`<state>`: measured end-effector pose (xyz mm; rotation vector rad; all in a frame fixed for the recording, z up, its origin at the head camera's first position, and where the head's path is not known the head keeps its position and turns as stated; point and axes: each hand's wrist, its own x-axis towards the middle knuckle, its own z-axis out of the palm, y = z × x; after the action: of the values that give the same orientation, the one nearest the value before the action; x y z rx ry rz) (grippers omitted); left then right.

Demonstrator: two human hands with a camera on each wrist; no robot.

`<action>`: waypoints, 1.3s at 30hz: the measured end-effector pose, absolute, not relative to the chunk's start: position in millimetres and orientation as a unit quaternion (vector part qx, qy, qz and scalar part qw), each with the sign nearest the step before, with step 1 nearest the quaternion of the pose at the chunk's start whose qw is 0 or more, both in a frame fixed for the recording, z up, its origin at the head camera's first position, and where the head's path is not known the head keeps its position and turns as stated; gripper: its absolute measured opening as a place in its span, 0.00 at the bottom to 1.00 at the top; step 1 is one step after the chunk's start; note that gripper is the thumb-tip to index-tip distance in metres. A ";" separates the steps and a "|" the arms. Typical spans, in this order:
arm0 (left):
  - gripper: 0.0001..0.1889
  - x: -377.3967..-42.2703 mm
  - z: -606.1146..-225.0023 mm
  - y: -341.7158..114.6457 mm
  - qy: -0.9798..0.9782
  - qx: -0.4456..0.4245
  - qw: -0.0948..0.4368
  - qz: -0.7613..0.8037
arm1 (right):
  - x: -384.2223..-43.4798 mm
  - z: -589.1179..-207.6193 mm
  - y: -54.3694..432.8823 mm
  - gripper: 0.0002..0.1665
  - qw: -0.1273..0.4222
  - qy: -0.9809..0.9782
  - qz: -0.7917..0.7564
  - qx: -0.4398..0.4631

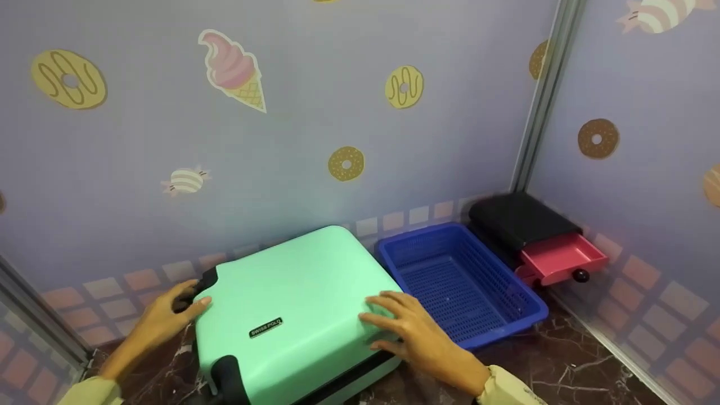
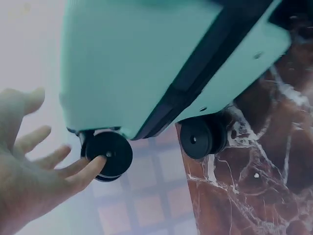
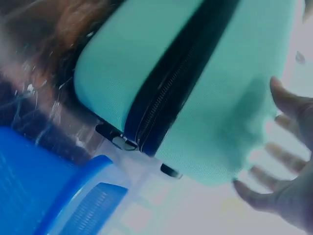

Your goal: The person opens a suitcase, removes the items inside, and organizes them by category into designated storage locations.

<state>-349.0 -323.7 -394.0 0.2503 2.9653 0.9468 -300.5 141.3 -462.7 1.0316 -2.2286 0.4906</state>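
Observation:
A mint-green hard-shell suitcase [image 1: 298, 281] with a small "SWISS POLO" plate [image 1: 265, 327] lies flat on the floor. My left hand [image 1: 166, 312] is at its left side, by a black corner wheel. In the left wrist view the fingers are spread, and one fingertip appears to touch that wheel [image 2: 113, 154]; a second wheel [image 2: 198, 137] shows beyond. On the opposite side, my right hand [image 1: 413, 332] is at the suitcase's right edge. Its fingers are spread and loosely bent in the right wrist view, beside the shell; contact is unclear there. A dark zipper band [image 3: 166, 93] runs around the suitcase.
A blue plastic basket [image 1: 529, 320] stands right of the suitcase, close beside it. Behind that, a black box [image 1: 517, 216] has its pink drawer [image 1: 565, 256] pulled out. Lilac walls [image 1: 281, 152] with sweet pictures enclose the dark marbled floor [image 1: 585, 357].

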 end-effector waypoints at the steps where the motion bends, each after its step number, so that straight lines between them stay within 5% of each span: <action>1: 0.43 -353.9 -395.4 -323.9 0.948 0.089 0.017 0.304 | -300.3 -465.1 137.2 0.41 0.335 -0.838 0.159 0.399; 9: 0.43 -363.8 -398.2 -322.2 0.945 0.096 0.033 0.310 | -306.8 -480.5 113.5 0.46 0.423 -0.819 0.134 0.365; 16: 0.46 -347.3 -394.6 -316.8 0.952 0.050 0.044 0.299 | -315.5 -488.9 121.8 0.46 0.441 -0.791 0.169 0.390; 24: 0.47 -312.7 -386.5 -310.4 0.961 0.011 0.057 0.271 | -315.7 -484.7 131.7 0.39 0.372 -0.817 0.204 0.391; 30: 0.50 -322.7 -379.4 -311.3 0.977 0.014 0.013 0.213 | -294.4 -487.6 120.4 0.32 0.385 -0.803 0.200 0.408; 39: 0.51 -359.2 -377.1 -328.9 0.952 0.124 0.121 0.252 | -270.3 -493.7 96.5 0.55 0.314 -0.832 0.172 0.425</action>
<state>-359.2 -328.9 -377.1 0.3620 2.7806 0.7366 -270.3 96.5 -493.7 1.1195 -2.1926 0.4548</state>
